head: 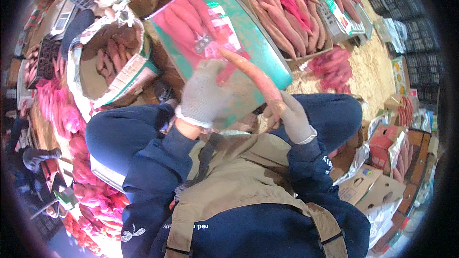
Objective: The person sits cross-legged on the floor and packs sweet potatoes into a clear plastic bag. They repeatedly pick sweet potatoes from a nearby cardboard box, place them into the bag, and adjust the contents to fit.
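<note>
My right hand, in a pale knit glove, is closed around the lower end of a long sweet potato. The root slants up and left over a worn green board. On the board lies a red mesh bag with sweet potatoes inside and a printed label. My left hand, gloved too, is at the near end of this bag; it is blurred, and whether its fingers grip the mesh cannot be told.
A cardboard box of sweet potatoes stands beyond the board's right side. To the left is an open carton with more roots. Filled red mesh bags line the far left. Torn cartons stand at right; another person's gloved hand shows far left.
</note>
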{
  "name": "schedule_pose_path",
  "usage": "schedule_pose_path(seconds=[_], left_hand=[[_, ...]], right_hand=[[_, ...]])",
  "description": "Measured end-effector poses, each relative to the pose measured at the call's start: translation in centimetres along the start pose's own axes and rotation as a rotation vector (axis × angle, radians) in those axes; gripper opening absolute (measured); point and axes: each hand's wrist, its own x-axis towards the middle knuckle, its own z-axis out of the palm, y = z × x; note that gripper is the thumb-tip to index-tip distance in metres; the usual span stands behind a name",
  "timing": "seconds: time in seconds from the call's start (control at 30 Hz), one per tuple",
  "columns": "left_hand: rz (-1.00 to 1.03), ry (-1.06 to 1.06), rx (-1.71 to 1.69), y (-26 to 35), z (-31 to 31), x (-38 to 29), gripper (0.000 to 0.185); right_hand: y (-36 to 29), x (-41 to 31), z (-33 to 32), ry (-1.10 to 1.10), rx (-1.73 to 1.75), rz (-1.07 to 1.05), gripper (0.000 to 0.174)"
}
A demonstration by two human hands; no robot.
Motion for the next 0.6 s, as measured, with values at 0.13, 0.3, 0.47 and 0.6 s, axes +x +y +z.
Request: schedule_pose_path(seconds=[0.13, 0.3, 0.47, 0.6], left_hand=[[-0.123, -0.068, 0.198, -0.6, 2.1, -0.2, 0.047], [0.008, -0.086, 0.350, -2.5, 4.1, 0.3, 0.022], [0.052, -0.008, 0.258, -2.1, 4.2, 0.2, 0.017], [0.041, -0.006, 0.218, -1.1, 3.6, 0.4, 0.017]], right_hand=[[0.2, -2.9, -3.2, 0.058, -0.120, 0.069, 0.037], [-0.4, -4.8, -3.8, 0.049, -0.090, 0.317, 0.041], [2.7, -1.2, -1.0, 0.096, -0.044, 0.197, 0.040], [6.4, 7.0, 3.0, 0.166, -0.075, -0.084, 0.038]])
